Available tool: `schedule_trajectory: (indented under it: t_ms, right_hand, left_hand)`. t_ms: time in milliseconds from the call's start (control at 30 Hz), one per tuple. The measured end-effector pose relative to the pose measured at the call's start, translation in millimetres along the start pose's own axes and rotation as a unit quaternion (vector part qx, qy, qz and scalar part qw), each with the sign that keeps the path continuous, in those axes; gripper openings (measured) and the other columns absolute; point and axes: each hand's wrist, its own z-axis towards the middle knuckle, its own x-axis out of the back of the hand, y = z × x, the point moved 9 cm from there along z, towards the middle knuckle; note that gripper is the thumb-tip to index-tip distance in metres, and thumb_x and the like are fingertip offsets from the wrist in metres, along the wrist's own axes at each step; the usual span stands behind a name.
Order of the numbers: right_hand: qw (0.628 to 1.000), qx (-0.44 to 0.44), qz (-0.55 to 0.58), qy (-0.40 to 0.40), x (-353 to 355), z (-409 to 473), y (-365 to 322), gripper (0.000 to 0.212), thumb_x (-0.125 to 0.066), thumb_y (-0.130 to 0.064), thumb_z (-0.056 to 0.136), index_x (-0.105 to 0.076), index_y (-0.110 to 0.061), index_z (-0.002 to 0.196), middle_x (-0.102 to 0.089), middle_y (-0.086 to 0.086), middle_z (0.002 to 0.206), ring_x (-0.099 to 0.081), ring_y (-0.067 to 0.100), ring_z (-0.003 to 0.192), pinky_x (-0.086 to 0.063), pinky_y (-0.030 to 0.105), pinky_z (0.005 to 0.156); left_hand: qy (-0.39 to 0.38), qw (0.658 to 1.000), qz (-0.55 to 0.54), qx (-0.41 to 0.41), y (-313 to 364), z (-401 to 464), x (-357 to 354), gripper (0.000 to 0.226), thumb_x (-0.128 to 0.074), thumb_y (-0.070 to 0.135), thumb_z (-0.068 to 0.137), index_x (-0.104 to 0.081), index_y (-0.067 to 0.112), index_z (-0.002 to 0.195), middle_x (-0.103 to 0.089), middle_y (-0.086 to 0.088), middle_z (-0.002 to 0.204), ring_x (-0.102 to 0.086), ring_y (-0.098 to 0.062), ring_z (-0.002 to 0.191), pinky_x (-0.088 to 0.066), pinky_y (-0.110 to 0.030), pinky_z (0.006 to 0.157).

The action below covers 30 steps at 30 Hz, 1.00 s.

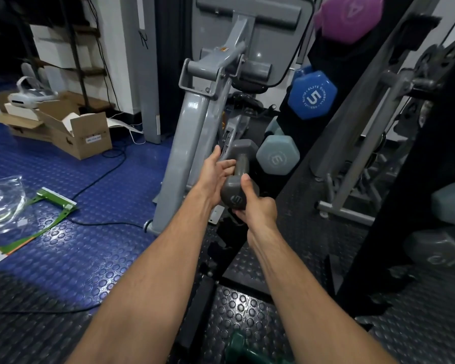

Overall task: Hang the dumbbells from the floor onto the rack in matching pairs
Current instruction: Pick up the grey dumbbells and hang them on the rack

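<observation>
- Head view: a dark grey hexagonal rubber-coated dumbbell [238,177] sits at the centre of the frame, held in the air by both hands, its near head marked 5.
- The right hand [258,210] grips the near head of that dumbbell from below, thumb laid up over its top.
- The left hand [216,174] rests against the handle from the 9 o'clock side, fingers straight and loosely spread.
- Just beside the dumbbell's far head, toward 2 o'clock, a pale teal hexagonal dumbbell [277,155] marked 3 hangs on the black upright rack [323,82].
- Higher on the rack at 1 o'clock are a blue hexagonal dumbbell [313,97] marked 5 and, above it, a purple hexagonal dumbbell [348,17] marked 4.
- A green dumbbell [241,346] lies on the black studded floor mat [237,308] at 6 o'clock.
- A grey metal exercise machine [192,122] stands at 11 o'clock.
- An open cardboard box [71,134] rests on the blue studded floor [90,248] at 10 o'clock.
</observation>
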Motion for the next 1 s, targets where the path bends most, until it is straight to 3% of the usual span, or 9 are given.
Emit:
schedule_trajectory:
  t_ms: [100,200,367,433,533,700,833,900,1000]
  right_hand:
    - [1.000,0.008,-0.028,0.008,-0.6,5.0,-4.2,0.069,-0.077,-0.061,0.079,-0.064,-0.007,0.120,-0.075,0.008,0.105,-0.076,0.017,0.087,-0.065,0.035,0.071]
    - [0.999,0.013,-0.050,0.015,3.2,10.6,-15.7,0.069,-0.075,-0.065,0.079,-0.065,-0.009,0.118,-0.075,0.008,0.105,-0.075,0.018,0.086,-0.066,0.039,0.073]
    - [0.999,-0.005,-0.034,0.017,11.2,15.9,-15.3,0.050,-0.070,-0.055,0.089,-0.066,-0.010,0.111,-0.074,0.010,0.107,-0.074,0.021,0.091,-0.065,0.035,0.073]
    - [0.998,-0.011,-0.050,0.027,11.9,19.5,-9.3,0.060,-0.064,-0.062,0.090,-0.064,-0.008,0.115,-0.073,0.010,0.109,-0.074,0.021,0.089,-0.064,0.033,0.069]
    - [0.994,-0.045,-0.088,0.036,14.5,21.3,5.0,0.079,-0.043,-0.077,0.091,-0.061,-0.005,0.120,-0.073,0.014,0.106,-0.076,0.024,0.079,-0.065,0.037,0.069]
    - [0.988,-0.073,-0.132,0.022,25.6,14.6,12.8,0.082,-0.020,-0.070,0.100,-0.061,-0.004,0.126,-0.077,0.019,0.088,-0.076,0.028,0.076,-0.062,0.040,0.076]
    - [0.984,-0.073,-0.151,0.053,40.2,15.2,7.5,0.068,-0.031,-0.060,0.103,-0.061,-0.003,0.123,-0.075,0.018,0.091,-0.074,0.029,0.070,-0.062,0.047,0.083]
    - [0.984,-0.043,-0.161,0.067,42.0,16.0,0.1,0.067,-0.041,-0.066,0.096,-0.062,-0.006,0.118,-0.074,0.013,0.095,-0.074,0.025,0.072,-0.061,0.048,0.084]
    - [0.982,-0.026,-0.183,0.047,37.7,14.0,2.4,0.090,-0.048,-0.086,0.075,-0.063,-0.008,0.117,-0.075,0.008,0.096,-0.075,0.020,0.076,-0.063,0.042,0.078]
  left_hand:
    - [-0.005,1.000,0.000,-0.007,4.3,4.1,-2.7,0.084,-0.025,0.067,0.101,-0.042,-0.001,0.148,-0.067,-0.013,0.110,-0.069,-0.028,0.100,-0.056,-0.042,0.077]
    - [-0.011,1.000,-0.026,-0.006,4.8,7.1,-9.8,0.087,-0.030,0.068,0.100,-0.039,-0.003,0.149,-0.067,-0.017,0.110,-0.069,-0.033,0.105,-0.057,-0.047,0.087]
    - [-0.001,0.999,-0.039,0.009,-4.4,20.1,-18.0,0.085,-0.034,0.069,0.099,-0.045,-0.004,0.142,-0.065,-0.018,0.108,-0.068,-0.034,0.104,-0.057,-0.046,0.084]
    - [0.007,1.000,-0.019,0.007,-3.2,25.2,-18.2,0.087,-0.033,0.071,0.098,-0.048,-0.004,0.138,-0.065,-0.018,0.108,-0.067,-0.032,0.103,-0.057,-0.045,0.086]
    - [0.008,1.000,0.016,0.005,-2.7,30.8,-17.6,0.092,-0.030,0.077,0.095,-0.054,-0.003,0.134,-0.062,-0.020,0.126,-0.063,-0.030,0.110,-0.054,-0.045,0.091]
    - [-0.001,0.996,0.090,0.003,0.1,28.0,-19.9,0.097,-0.012,0.077,0.096,-0.052,0.003,0.143,-0.058,-0.014,0.140,-0.060,-0.016,0.102,-0.041,-0.028,0.070]
    - [-0.017,0.995,0.096,0.013,-8.3,33.8,-20.8,0.100,-0.010,0.080,0.093,-0.042,0.007,0.152,-0.050,-0.013,0.153,-0.043,-0.028,0.143,-0.037,-0.033,0.095]
    - [-0.021,0.995,0.091,0.019,-14.8,35.3,-25.4,0.102,-0.013,0.083,0.091,-0.041,0.007,0.153,-0.051,-0.014,0.151,-0.050,-0.029,0.138,-0.045,-0.039,0.099]
    - [-0.019,0.997,0.075,0.023,-22.7,38.7,-28.4,0.110,-0.019,0.090,0.082,-0.044,0.008,0.150,-0.057,-0.013,0.147,-0.064,-0.030,0.124,-0.048,-0.053,0.107]
